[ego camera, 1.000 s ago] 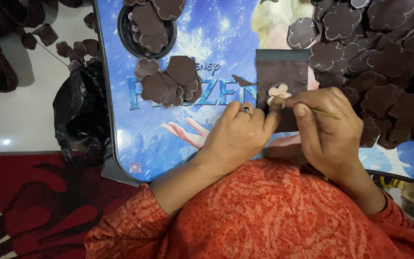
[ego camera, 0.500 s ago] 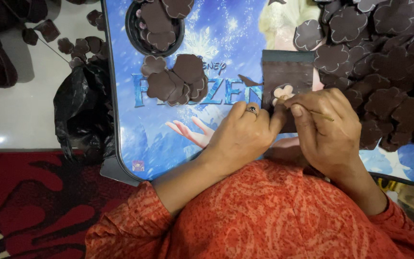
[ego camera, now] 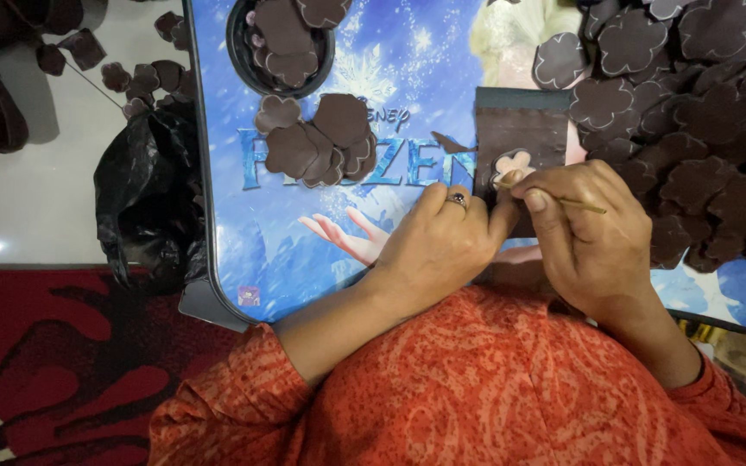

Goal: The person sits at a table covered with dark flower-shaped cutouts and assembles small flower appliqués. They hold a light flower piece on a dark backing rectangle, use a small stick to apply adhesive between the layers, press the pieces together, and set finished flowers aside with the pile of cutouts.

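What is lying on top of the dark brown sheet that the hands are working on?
On the dark brown sheet lies a pale flower-shaped piece, pinned by the left hand; the right hand holds a thin stick to it. The hands cover the sheet's lower part.

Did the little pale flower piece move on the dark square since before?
No. The pale flower piece sits at the same spot on the dark square, between the left hand and right hand.

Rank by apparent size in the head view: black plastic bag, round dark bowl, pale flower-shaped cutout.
1. Black plastic bag
2. Round dark bowl; partly cut off by the frame's top edge, but looks smaller
3. Pale flower-shaped cutout
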